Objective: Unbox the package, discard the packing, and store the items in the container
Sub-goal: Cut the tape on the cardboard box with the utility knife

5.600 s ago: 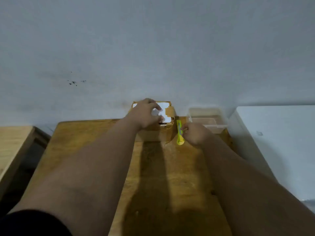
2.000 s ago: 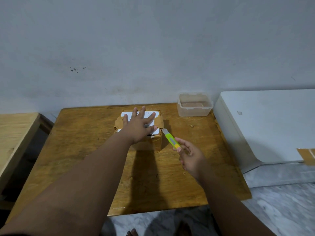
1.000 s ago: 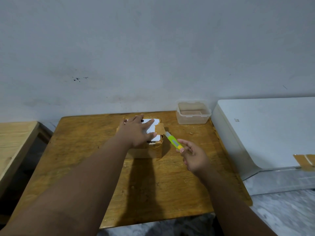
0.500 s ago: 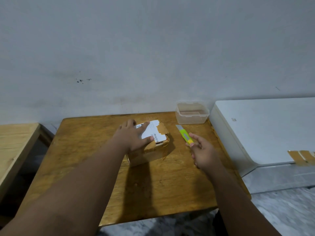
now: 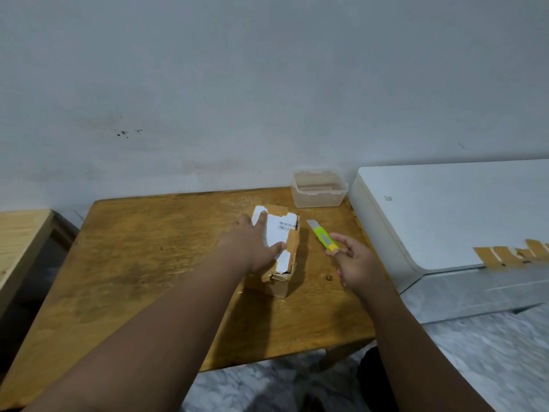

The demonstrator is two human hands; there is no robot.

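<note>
A small cardboard package with a white label and brown tape lies on the wooden table, its long side pointing away from me. My left hand rests flat on its top, fingers spread. My right hand holds the rear end of a yellow-green utility knife with its blade out, just right of the package and apart from it. A clear plastic container, open and empty, stands at the table's far right corner.
A white appliance-like box with brown tape strips sits right of the table. A lighter wooden surface is at the left. A grey wall runs behind; marble floor lies below.
My left hand has turned the package so its long side points away from me. My right hand has pulled the knife off to the right of the package.
</note>
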